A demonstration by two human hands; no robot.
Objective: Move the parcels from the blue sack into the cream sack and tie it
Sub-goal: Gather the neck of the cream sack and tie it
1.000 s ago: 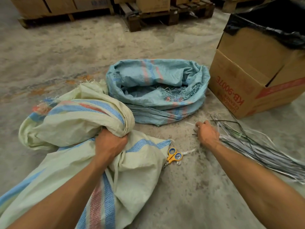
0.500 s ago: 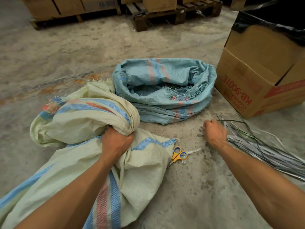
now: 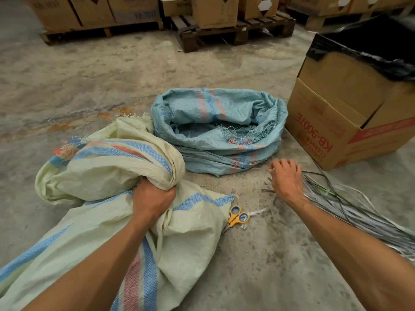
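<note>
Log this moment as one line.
left hand grips gathered neck of cream woven sack | right hand over grey plastic strips | tie not done

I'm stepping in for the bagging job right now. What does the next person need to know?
Left hand grips the bunched neck of the cream sack, which lies bulging on the floor; keep that grip.
Right hand hovers over the near end of the strap bundle; whether it holds a strap is unclear.
Blue sack sits slumped open, no parcels visible.
Scissors lie beside the cream sack.
Left: tie the neck.
</note>
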